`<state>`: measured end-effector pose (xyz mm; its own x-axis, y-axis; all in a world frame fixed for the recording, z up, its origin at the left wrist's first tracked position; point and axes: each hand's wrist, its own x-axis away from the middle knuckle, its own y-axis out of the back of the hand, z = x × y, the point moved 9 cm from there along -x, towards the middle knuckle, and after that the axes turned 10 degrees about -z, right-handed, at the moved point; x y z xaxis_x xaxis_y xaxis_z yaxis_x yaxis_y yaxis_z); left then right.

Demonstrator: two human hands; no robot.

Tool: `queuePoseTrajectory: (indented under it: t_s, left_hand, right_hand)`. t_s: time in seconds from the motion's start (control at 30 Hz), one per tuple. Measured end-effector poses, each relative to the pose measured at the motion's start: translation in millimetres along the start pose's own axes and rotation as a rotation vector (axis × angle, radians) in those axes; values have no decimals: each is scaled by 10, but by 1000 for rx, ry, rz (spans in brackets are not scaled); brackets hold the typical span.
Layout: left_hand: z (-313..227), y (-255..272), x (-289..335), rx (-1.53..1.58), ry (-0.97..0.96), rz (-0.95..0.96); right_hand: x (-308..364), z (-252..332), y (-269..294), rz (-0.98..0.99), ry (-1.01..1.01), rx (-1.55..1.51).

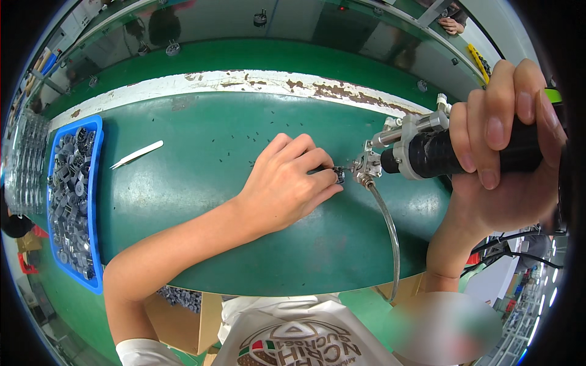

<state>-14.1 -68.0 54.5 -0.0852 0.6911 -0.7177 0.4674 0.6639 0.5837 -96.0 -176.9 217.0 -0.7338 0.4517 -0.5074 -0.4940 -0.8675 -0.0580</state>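
Note:
My left hand (pixel 292 177) rests on the green table, its thumb and fingers closed on a small dark part (pixel 337 175) that mostly hides behind the fingertips. My right hand (pixel 503 131) wraps round the black body of a powered screwdriver (pixel 433 152), which has a metal head and a side cylinder. The tool's tip meets the small part or stands just short of it; I cannot tell which. From the metal head a clear hose (pixel 390 238) curves down toward the table's near edge.
A blue tray (pixel 96 201) full of grey and dark parts stands at the left, beside stacked clear plastic trays (pixel 27 161). White tweezers (pixel 139 154) lie near it. Tiny black screws (pixel 253 139) are scattered beyond my left hand. A cardboard box (pixel 209 323) of parts sits below the near edge. Another person's hand (pixel 452 25) shows at the far right.

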Motion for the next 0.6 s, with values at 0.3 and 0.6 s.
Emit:
queuePoseTrajectory:
  t_s: [0.3,0.6]
  left_hand:
    - [-2,-3,1,6,2,-2]
    - [16,-18,-1,33,33,7]
  right_hand:
    - [-21,-102,31,-44,-92,-25]
    - [-33,-126,19,-38,-40,-123]
